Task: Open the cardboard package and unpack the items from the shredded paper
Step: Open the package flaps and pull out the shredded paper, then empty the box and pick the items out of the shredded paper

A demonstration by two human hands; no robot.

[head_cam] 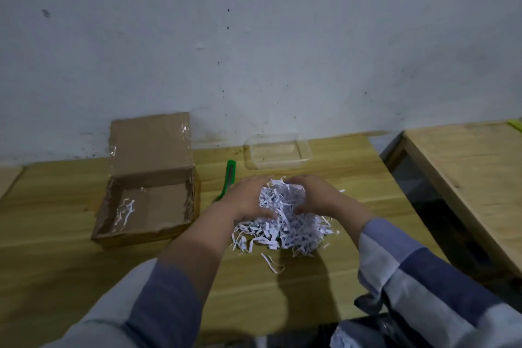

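The cardboard box (149, 223) stands open at the left, its lid (151, 147) leaning back against the wall. Only a few paper strips (124, 212) lie inside it. A heap of white shredded paper (285, 223) sits on the wooden table (84, 277) to the box's right. My left hand (245, 198) presses the heap's left side and my right hand (316, 195) its right side, both cupped around the top of the pile. Any packed item is hidden under the paper.
A green utility knife (228, 178) lies between the box and the heap, partly behind my left hand. A clear plastic tray (278, 151) stands by the wall. A second wooden table (474, 172) is at the right across a gap.
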